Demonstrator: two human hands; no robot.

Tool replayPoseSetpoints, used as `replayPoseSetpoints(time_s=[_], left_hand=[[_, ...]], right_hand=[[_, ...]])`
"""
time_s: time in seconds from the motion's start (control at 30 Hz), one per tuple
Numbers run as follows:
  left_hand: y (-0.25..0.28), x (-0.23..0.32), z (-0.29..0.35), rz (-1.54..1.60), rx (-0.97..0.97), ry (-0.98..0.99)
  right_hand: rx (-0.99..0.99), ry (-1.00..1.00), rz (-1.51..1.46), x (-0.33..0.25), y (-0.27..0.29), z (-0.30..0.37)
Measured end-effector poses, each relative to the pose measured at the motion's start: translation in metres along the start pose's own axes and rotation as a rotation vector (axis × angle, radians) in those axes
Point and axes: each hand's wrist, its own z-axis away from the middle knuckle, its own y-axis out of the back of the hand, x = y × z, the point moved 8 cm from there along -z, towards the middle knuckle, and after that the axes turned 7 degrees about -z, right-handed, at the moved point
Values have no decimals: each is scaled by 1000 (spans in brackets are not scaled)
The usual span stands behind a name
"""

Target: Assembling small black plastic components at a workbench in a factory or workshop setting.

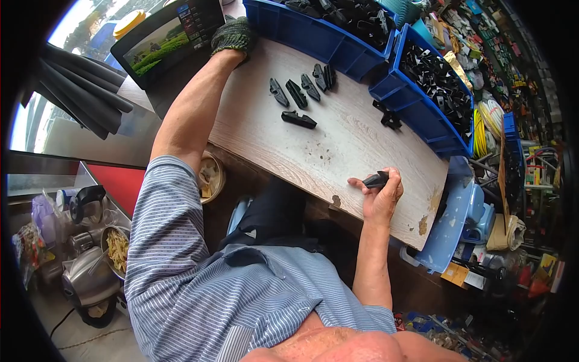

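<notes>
My right hand, bare, is closed round a small black plastic part above the near right of the table. My left hand, in a dark patterned knit glove, reaches to the table's far left, between a tablet and a blue bin. Its fingers are too hidden to read. Several black plastic parts lie apart on the tabletop in a loose group. One more elongated black part rests just nearer than those. Smaller black pieces sit at the foot of the right bin.
Two blue bins, a far one and a right one, line the table's back side, filled with black parts. A blue container stands past the right edge. A round tub is below the left edge, a kettle farther left.
</notes>
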Motion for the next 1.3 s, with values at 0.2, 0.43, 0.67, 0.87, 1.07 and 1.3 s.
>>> replayPoseSetpoints(time_s=[0.2,0.43,0.67,0.87,1.07,1.3], left_hand=[[24,18,47,-126,45,-165],[36,4,29,-31,80,-6],[24,-8,2,37,8,30],[10,-6,14,-118,-38,-60],[18,-14,22,5,121,3],[-4,-23,-8,-28,-46,100]], right_hand=[[-21,-14,15,0,-4,0],[-35,-9,41,2,-2,-1],[-20,-28,45,3,-2,0],[-9,-32,50,2,-4,-1],[-18,-29,61,1,-4,-1],[-16,-39,70,2,-4,-2]])
